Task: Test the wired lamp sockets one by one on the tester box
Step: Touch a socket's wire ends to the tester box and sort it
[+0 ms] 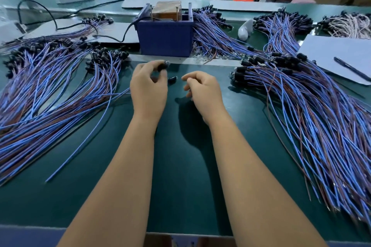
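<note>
Head view — looking forward and down, close over the bench (180,186).

No readable text, label, brand, number or sign anywhere. Blue tester box (164,38) without visible marking on its front; white sheet (339,54) to the right of the box blank.

The left hand (148,88) covers most of the small black socket (162,66) it pinches, and blur smears the socket's tip. The right hand (202,94) curls its fingers inward, hiding whether they hold anything. The wire piles (313,118) run off both side edges. The blue box (165,38) hides its own inside.
</note>
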Tool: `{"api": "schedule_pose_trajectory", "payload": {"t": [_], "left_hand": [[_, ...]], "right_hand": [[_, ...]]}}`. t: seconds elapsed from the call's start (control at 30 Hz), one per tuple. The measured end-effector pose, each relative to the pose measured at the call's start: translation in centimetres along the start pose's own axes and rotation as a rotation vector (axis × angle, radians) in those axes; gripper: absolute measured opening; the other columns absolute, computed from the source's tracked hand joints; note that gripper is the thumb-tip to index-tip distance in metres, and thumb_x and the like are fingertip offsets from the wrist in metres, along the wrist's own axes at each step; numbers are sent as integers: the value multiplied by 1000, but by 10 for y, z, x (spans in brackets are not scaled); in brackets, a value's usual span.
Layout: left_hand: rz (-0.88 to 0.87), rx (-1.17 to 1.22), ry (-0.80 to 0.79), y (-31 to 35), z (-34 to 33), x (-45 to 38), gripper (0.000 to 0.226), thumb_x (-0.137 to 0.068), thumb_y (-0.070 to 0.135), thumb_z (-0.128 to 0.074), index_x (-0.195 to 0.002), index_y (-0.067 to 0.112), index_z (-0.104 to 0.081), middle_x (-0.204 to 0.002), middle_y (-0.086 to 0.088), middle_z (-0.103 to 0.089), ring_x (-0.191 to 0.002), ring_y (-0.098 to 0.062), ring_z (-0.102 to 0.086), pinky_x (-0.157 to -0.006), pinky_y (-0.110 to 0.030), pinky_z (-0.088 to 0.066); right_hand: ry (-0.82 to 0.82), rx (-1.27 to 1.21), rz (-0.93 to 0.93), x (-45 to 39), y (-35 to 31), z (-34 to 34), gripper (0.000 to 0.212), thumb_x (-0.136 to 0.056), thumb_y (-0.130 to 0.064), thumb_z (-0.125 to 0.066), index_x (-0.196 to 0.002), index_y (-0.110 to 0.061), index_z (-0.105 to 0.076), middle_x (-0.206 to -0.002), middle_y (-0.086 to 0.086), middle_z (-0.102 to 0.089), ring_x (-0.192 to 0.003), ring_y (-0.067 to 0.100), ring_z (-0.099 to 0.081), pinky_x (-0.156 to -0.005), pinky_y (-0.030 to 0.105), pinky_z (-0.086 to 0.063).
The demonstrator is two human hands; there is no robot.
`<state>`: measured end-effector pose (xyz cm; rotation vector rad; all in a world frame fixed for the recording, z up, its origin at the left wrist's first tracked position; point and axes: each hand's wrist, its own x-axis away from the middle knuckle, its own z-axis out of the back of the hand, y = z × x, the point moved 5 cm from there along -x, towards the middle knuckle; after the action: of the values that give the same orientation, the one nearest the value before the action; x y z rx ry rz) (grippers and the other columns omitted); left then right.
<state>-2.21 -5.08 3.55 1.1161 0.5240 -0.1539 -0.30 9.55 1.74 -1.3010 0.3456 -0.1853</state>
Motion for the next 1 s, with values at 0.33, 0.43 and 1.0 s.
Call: {"api": "schedule_pose_trajectory", "payload": {"t": [0.33,0.43,1.0], "left_hand": [[403,1095,-544,20,-24,11,45,-92,29,-43,-78,1,-74,-78,-13,-70,-74,-23,-65,-73,-29,-56],[419,1061,-865,35,-31,25,51,-85,38,-42,-66,3,-74,-72,-12,-67,-66,-22,-61,-68,-27,-54],[480,500,-363,1,-26,12,21,-100,20,-51,-89,16,-69,-79,-1,-64,-71,-12,-63,-63,-25,-58]], "right_hand": [[-142,-444,-90,7,-9,-3,34,-106,-21,-35,-95,-7,-64,-67,2,-66,-60,16,-61,-57,26,-53],[-171,-563,-198,6,-8,-3,39,-104,-24,-38,-109,4,-64,-83,16,-66,-71,22,-61,-57,25,-50],[-106,-813,-225,-1,0,15,13,-97,-1,-52,-100,-8,-63,-69,5,-70,-55,11,-64,-55,18,-54]]}}
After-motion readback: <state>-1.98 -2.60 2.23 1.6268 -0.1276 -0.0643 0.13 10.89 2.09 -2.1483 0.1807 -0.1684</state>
